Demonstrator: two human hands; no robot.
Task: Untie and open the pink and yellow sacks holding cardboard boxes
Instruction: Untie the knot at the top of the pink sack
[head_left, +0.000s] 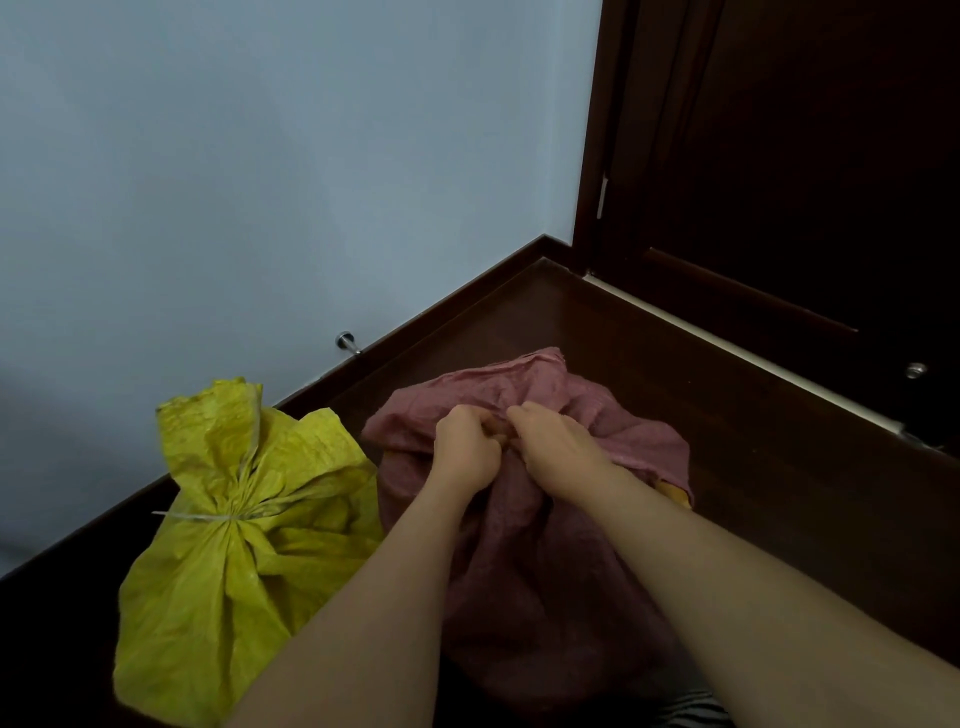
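Observation:
A pink woven sack (545, 561) stands on the dark floor in front of me. My left hand (465, 449) and my right hand (558, 449) meet at its gathered neck, and both grip the bunched pink fabric with curled fingers. Whatever ties the neck is hidden under my fingers. A bit of yellow-brown material (675, 493) shows at the pink sack's right side. To the left, touching the pink one, lies a yellow sack (228, 587), its neck tied shut with a pale string (208, 517).
A pale blue wall (260, 182) with a dark skirting board (415, 332) runs behind the sacks. A metal door stop (347, 343) sticks out low on the wall. A dark wooden door (805, 182) is at the right, above dark floor (753, 441).

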